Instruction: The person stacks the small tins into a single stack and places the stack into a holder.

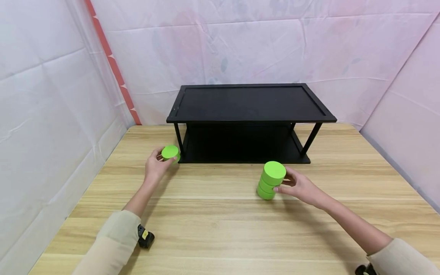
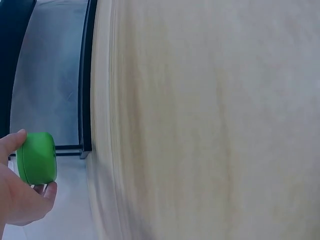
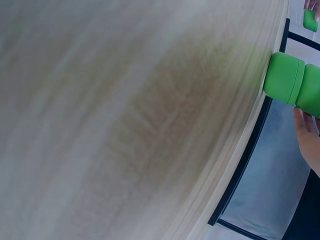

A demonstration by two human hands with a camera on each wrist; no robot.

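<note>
Head view: clamping single green disc (image 1: 170,152) between fingers of left hand (image 1: 157,165), green stack (image 1: 269,181) between those of right hand (image 1: 304,188); seemingly positioning both; next, keep stack aligned.

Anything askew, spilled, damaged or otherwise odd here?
Nothing stands out. The black rack looks intact, and no spill shows on the table. The left hand holds a green disc, the right hand a green stack. The stack's slant in the head view may just be camera angle.

stack (image 1: 270,181) before gap between rack posts (image 1: 311,138)
</note>
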